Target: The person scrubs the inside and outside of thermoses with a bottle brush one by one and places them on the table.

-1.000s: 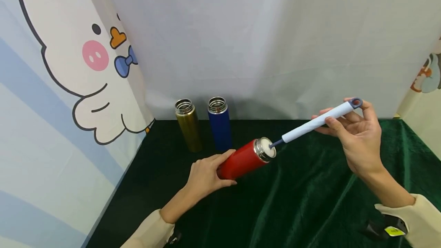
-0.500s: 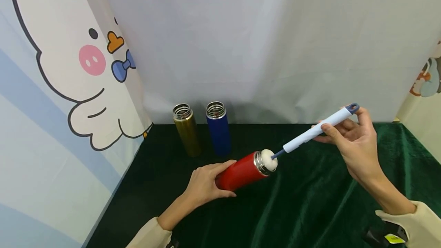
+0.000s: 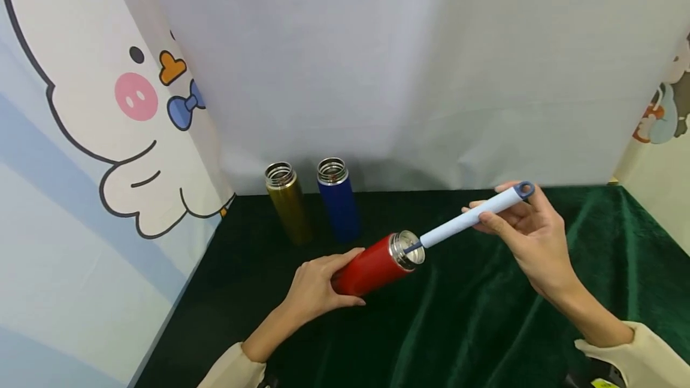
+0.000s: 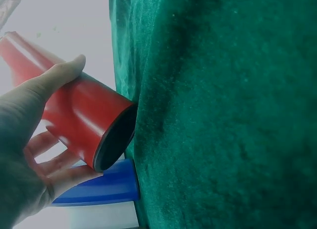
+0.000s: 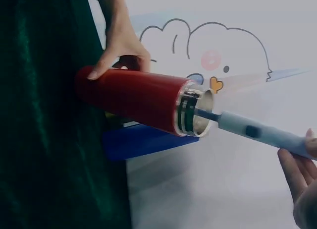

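Observation:
My left hand (image 3: 315, 286) grips the lower part of a red insulated bottle (image 3: 371, 269), which is tilted with its steel mouth facing up and right. In the left wrist view, the dark base of the red bottle (image 4: 94, 115) shows close to the green cloth. My right hand (image 3: 530, 238) holds a bottle brush (image 3: 463, 220) by its pale blue handle, between thumb and fingers. The brush's thin dark stem (image 5: 206, 114) runs into the bottle's mouth in the right wrist view. Its white sponge head is inside the bottle, mostly hidden.
Behind the red bottle stand a gold bottle (image 3: 289, 208) and a blue bottle (image 3: 339, 205), both upright and uncapped. Dark green velvet cloth (image 3: 474, 316) covers the table. A pale curtain (image 3: 409, 76) closes off the back, and a cartoon-printed panel (image 3: 81, 154) stands at the left.
The sponge head came out to bulge at the bottle's mouth half a second ago, and has since gone back inside. My right hand has moved left and down with the brush.

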A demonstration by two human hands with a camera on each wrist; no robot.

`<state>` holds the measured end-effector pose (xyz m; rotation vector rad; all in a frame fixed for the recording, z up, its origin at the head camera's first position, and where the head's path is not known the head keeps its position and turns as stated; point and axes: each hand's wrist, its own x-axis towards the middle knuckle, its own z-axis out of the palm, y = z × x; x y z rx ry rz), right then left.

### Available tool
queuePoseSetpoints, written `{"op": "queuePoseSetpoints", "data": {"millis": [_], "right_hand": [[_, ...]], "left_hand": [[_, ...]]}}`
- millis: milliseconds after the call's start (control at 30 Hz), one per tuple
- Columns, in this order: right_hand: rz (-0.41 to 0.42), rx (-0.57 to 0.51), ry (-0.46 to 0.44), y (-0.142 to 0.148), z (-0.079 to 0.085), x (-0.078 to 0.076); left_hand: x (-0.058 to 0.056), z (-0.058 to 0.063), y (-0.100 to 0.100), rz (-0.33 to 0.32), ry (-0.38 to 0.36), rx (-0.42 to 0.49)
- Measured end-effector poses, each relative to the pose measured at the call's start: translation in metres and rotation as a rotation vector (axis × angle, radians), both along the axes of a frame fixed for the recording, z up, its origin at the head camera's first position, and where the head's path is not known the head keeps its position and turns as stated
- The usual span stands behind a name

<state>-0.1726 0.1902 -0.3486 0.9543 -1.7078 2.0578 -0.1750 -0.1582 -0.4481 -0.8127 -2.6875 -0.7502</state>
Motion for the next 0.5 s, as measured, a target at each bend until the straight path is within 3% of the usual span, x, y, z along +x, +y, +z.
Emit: {"op": "queuePoseSetpoints", "data": {"millis": [133,200,267,367,500], "right_hand": [[-0.042,0.228,-0.038,-0.013,-0.019,0.003],[-0.013,0.238,-0.043,-0.017,-0.025,0.001],[0.049,0.179,-0.062,-0.016,-0.024,-0.003],[0.141,0.007,-0.090,-0.006,-0.014,-0.008],[0.166,-0.199,-0.059,0.009,-0.004,-0.006]], "left_hand": [[-0.001,0.001,0.002,-0.011,-0.007,-0.029],[-0.002,0.003,0.003,-0.020,-0.018,-0.042],[-0.003,0.005,0.005,-0.023,-0.030,-0.054],[-0.004,0.008,0.006,-0.021,-0.047,-0.063],[-0.003,0.010,0.006,-0.020,-0.063,-0.073]]}}
